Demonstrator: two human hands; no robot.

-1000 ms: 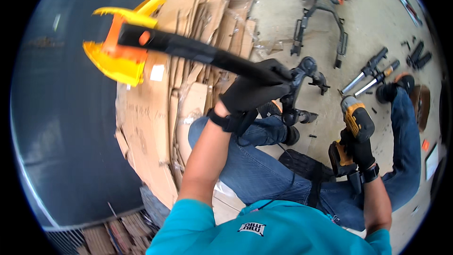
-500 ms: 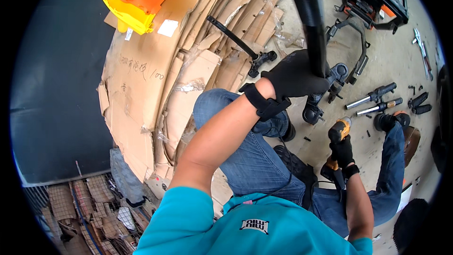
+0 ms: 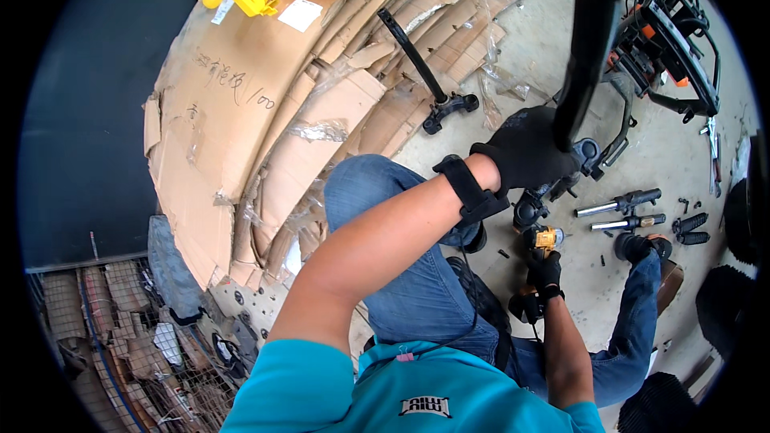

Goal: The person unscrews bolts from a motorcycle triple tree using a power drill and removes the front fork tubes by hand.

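Observation:
My left hand, in a black glove with a wrist strap, is closed round the lower end of a thick black metal tube. The tube rises toward the top of the view and looks like a steering stem. Below the hand, a black fork clamp shows at its foot. My right hand, also gloved, grips a yellow and black cordless drill by its handle. The drill's head is close beside the clamp; whether they touch I cannot tell.
A similar black stem lies on flattened cardboard at left. Chrome and black tubes, black rubber grips and small bolts lie on the floor at right. A black metal frame stands far right; pliers-like tools lie below it.
My right hand has brought the drill left, close to the clamp. The view has shifted a little, and my left hand still holds the black stem.

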